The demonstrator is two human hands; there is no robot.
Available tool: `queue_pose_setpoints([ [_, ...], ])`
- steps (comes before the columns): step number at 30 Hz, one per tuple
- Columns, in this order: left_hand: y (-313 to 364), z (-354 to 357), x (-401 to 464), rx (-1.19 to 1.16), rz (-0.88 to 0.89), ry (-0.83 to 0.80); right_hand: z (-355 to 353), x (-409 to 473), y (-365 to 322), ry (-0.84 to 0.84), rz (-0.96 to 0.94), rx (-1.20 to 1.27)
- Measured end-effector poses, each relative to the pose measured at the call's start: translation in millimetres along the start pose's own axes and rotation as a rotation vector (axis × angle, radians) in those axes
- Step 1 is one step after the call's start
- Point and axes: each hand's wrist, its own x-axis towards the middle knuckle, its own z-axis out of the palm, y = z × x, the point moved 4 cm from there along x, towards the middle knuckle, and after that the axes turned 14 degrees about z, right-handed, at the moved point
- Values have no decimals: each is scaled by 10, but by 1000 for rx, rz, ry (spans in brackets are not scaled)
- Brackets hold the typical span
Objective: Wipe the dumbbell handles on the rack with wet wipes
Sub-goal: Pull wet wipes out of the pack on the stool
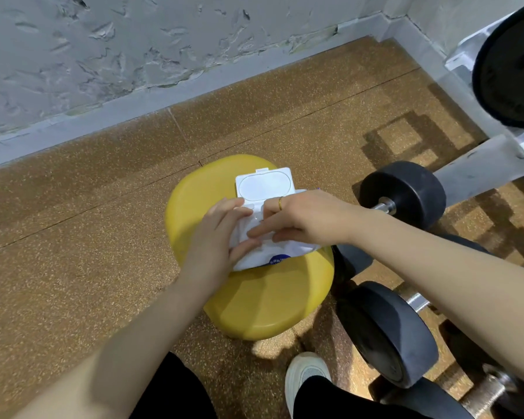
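Observation:
A white pack of wet wipes (273,252) lies on a yellow stool (270,303), its plastic lid (263,186) flipped open toward the wall. My left hand (218,237) holds the pack's left side, thumb and fingers wrapped around its edge. My right hand (297,219), with a gold ring, reaches over the pack with its fingers at the opening. No wipe is clearly seen pulled out. Black dumbbells (403,192) (384,331) lie at the right, with a metal handle (386,205) partly visible behind my right forearm.
A white rack frame (481,167) and a large black weight plate (511,65) stand at the upper right. A grey textured wall (133,49) borders the speckled brown floor (73,237). My white shoe (306,376) is planted below the stool.

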Motion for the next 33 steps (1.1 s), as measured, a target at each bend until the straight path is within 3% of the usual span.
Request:
queue_pose_setpoints([
  [5,-109,-36,-16,-158,-70,-97,-41,40,28,-57,0,-89],
  [9,-105,-75,47,-145,-27,-154,21,109,13,-124,63,-39],
  [16,-119,-142,190,-120,51,-280,-71,75,-48,31,-197,-324],
  [18,-151,-150,269,-99,107,-333,-84,104,-43,61,-239,-304],
  [22,-218,-147,338,-94,128,-396,4,179,32,64,-79,-229],
  [27,-216,-142,360,-70,130,-437,22,140,122,88,-166,23],
  [33,-251,-168,490,-30,148,-534,-20,196,134,44,-147,-29],
])
